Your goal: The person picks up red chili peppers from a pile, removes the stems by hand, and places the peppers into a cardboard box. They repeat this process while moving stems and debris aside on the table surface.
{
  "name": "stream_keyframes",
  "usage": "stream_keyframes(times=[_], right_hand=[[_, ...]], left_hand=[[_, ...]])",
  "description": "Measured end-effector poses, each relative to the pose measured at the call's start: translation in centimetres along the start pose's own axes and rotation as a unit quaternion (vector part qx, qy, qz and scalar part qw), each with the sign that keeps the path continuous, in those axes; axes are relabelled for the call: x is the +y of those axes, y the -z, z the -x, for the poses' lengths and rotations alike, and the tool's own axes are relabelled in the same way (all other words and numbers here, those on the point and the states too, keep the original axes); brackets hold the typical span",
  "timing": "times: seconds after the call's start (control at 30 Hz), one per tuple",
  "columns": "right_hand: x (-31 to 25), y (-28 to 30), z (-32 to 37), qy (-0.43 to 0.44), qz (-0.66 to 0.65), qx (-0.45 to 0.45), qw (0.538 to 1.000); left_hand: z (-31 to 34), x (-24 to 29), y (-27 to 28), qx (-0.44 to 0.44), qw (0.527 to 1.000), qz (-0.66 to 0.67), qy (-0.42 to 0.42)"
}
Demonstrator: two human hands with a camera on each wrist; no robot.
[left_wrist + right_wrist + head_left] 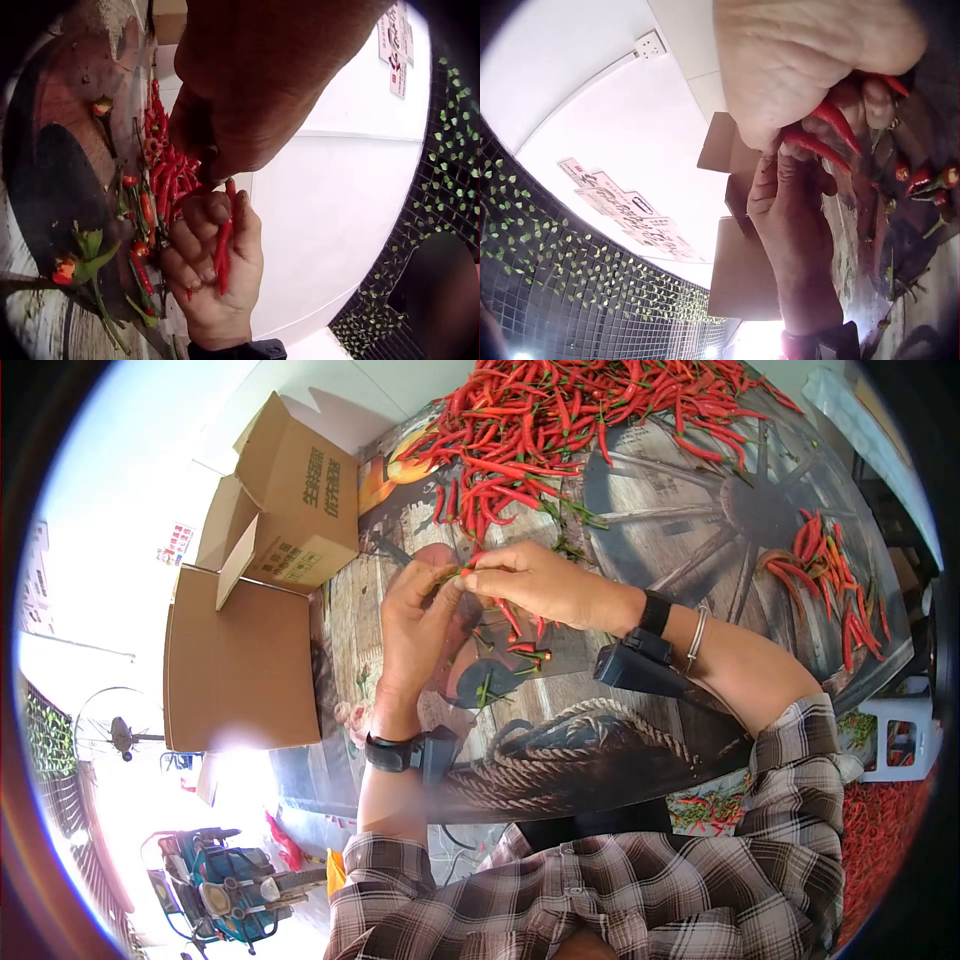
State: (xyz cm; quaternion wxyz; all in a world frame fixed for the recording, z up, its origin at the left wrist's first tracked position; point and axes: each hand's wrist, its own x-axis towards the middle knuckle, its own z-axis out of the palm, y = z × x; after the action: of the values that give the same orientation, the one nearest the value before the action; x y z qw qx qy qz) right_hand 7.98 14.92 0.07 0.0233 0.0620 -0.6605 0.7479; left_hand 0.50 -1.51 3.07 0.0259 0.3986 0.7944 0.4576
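Observation:
Both hands meet over the table (640, 685) in front of the chili pile. Between the fingers and thumb of my right hand (545, 585) is a red chili pepper (225, 251), its green end toward the left hand. More red chilies (836, 124) stick out from under the right palm in the right wrist view. My left hand (415, 615) pinches at the chili's stem end with thumb and forefinger; the fingertips of both hands touch there and partly hide it. Below the hands lie cut-looking chili ends with green stems (525, 651).
A large heap of red chilies (570, 420) covers the table's far side. A smaller bunch of chilies (835, 575) lies at the right. An open cardboard box (240, 670) stands at the left. By the right edge is a white stool (895, 735), with more chilies (885, 850) below.

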Motion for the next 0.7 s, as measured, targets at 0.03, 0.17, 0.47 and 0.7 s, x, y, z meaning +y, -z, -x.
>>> stream_keyframes(times=[0.03,0.17,0.47,0.7], right_hand=[[0.2,0.0,-0.1,0.006,0.008,0.006,1.000],[1.4,0.0,-0.6,0.096,0.032,0.038,0.994],[-1.3,0.5,0.4,0.016,0.093,-0.020,0.995],[-1.3,0.6,0.3,0.040,0.098,-0.051,0.993]], left_hand=[[0.0,0.1,0.0,0.006,1.000,-0.009,-0.004],[0.0,0.3,0.2,0.000,0.996,-0.060,-0.071],[0.1,0.8,0.1,-0.008,0.998,-0.032,-0.049],[-0.2,0.1,0.6,-0.061,0.995,0.073,0.027]])
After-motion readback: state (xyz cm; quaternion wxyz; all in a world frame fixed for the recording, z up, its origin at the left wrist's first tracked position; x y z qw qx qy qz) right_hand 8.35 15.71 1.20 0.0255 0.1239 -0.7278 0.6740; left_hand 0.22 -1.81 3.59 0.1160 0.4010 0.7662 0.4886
